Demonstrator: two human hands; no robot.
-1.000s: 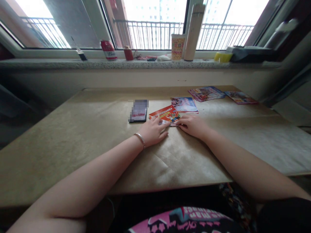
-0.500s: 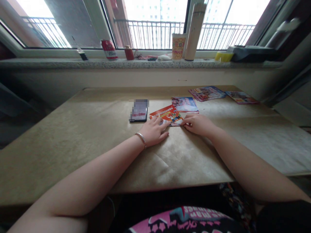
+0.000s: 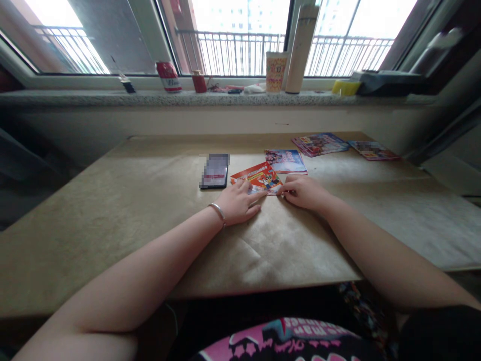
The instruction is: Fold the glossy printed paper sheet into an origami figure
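A red-orange printed leaflet [image 3: 259,175] with cartoon figures lies on the table, with a white-and-blue printed strip along its near edge. My left hand [image 3: 240,201], a silver bangle at its wrist, rests flat on the leaflet's lower left part with fingers stretched out. At the lower right corner, the bent fingers of my right hand [image 3: 300,191] pinch the leaflet's edge; the fingertips are partly hidden. Just behind the leaflet lies a small stack of blue-and-red printed leaflets [image 3: 287,161], partly overlapped by it.
A phone [image 3: 216,171] lies left of the leaflet. Farther right are a fanned pile of leaflets [image 3: 321,144] and another pile [image 3: 374,150]. Along the windowsill [image 3: 225,99] stand a red-and-white can [image 3: 169,77], a paper cup [image 3: 276,72] and a tall tube [image 3: 301,50].
My right fingers have shifted slightly left along the leaflet's near edge. The left index fingertip has slid a little to the right. The other things lie as before.
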